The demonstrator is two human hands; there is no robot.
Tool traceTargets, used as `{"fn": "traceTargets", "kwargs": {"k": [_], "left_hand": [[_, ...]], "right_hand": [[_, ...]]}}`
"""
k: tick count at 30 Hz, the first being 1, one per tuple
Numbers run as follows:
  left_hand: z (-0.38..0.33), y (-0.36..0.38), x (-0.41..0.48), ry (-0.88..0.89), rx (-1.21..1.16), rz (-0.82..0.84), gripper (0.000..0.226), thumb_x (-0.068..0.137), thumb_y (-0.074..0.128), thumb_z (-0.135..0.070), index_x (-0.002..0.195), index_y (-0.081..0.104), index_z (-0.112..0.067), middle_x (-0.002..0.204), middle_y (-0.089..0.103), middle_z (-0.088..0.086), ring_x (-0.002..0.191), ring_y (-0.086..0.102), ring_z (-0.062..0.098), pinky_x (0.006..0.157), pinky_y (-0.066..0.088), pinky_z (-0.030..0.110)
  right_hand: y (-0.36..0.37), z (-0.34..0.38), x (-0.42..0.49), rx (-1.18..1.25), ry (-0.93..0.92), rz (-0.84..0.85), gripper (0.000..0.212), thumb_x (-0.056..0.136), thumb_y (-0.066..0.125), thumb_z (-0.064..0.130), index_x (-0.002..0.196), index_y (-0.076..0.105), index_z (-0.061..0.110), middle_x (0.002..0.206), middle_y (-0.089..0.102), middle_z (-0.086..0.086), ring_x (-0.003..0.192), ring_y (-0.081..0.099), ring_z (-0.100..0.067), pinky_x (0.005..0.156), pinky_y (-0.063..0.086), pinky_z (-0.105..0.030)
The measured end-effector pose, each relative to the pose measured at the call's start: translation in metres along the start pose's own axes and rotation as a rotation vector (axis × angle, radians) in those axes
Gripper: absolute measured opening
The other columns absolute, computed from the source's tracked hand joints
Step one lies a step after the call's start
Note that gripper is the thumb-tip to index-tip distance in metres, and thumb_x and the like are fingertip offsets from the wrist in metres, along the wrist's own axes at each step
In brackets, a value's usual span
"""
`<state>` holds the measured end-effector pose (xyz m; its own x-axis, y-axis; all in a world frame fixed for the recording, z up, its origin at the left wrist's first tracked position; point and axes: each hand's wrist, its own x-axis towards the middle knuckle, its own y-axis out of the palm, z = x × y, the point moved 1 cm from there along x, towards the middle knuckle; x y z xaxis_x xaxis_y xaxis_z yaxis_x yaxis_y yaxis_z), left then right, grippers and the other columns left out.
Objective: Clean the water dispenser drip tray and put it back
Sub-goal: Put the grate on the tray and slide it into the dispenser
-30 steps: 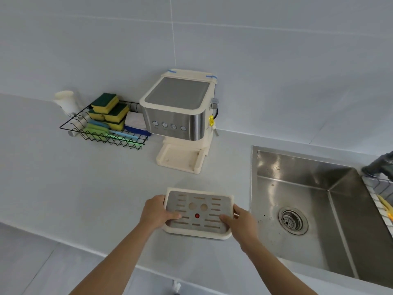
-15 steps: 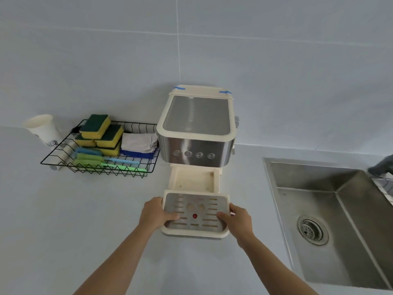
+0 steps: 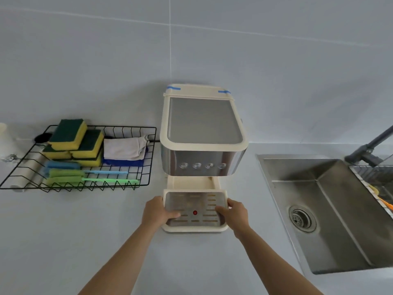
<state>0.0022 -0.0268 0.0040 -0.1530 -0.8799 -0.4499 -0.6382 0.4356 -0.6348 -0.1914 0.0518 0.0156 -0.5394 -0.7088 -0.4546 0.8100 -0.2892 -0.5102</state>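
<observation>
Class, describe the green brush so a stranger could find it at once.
Left of the water dispenser sits a black wire basket. Along its front edge lies the green brush, nearest you, just before its blue twin.

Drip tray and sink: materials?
Drip tray: cream frame looks like matte plastic; its slotted grate looks like brushed metal, grey and dull. Sink: likely stainless steel, brushed sheen with soft reflections.
</observation>
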Motion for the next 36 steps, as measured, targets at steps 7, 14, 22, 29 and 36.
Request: {"fn": "traceTargets", "kwargs": {"k": [7,14,22,29,36], "left_hand": [[-0.001,0.001,0.016,-0.026,0.017,0.006,0.057,0.062,0.082,-0.033,0.106,0.059,-0.004,0.108,0.067,0.012,0.1,0.062,0.026,0.074,0.046,0.026],[-0.003,0.005,0.031,-0.02,0.047,0.001,0.052,0.064,0.081,-0.03,0.105,0.061,-0.004,0.107,0.068,0.012,0.099,0.063,0.026,0.079,0.049,0.029],[-0.01,0.003,0.046,-0.039,0.003,-0.041,0.045,0.066,0.08,-0.031,0.095,0.062,-0.002,0.1,0.069,0.013,0.094,0.064,0.027,0.071,0.046,0.028],[-0.015,0.001,0.059,-0.015,-0.02,-0.075,0.051,0.069,0.078,-0.033,0.109,0.062,-0.006,0.111,0.068,0.011,0.103,0.062,0.027,0.085,0.047,0.033],[-0.016,0.003,0.065,-0.068,0.008,-0.098,0.055,0.069,0.076,-0.037,0.108,0.061,-0.002,0.109,0.067,0.013,0.102,0.062,0.029,0.079,0.046,0.03]], "right_hand": [[0.005,-0.001,0.021,-0.03,0.009,0.022,0.022,0.084,0.06,0.015,0.103,0.066,0.005,0.101,0.07,-0.015,0.093,0.066,-0.03,0.087,0.054,-0.042],[0.008,-0.001,0.039,-0.083,0.002,0.057,0.024,0.085,0.057,0.014,0.105,0.065,0.003,0.103,0.07,-0.016,0.095,0.064,-0.029,0.086,0.054,-0.037],[0.009,0.01,0.059,-0.163,-0.065,0.074,0.034,0.081,0.064,0.025,0.107,0.064,0.004,0.103,0.069,-0.013,0.096,0.063,-0.028,0.086,0.052,-0.038],[0.015,0.012,0.077,-0.155,-0.078,0.066,0.037,0.077,0.069,0.028,0.101,0.06,0.002,0.099,0.069,-0.015,0.091,0.064,-0.031,0.085,0.052,-0.044],[0.018,0.016,0.09,-0.219,-0.053,0.084,0.039,0.077,0.066,0.032,0.099,0.061,0.0,0.098,0.067,-0.017,0.092,0.063,-0.032,0.085,0.052,-0.044]]}}
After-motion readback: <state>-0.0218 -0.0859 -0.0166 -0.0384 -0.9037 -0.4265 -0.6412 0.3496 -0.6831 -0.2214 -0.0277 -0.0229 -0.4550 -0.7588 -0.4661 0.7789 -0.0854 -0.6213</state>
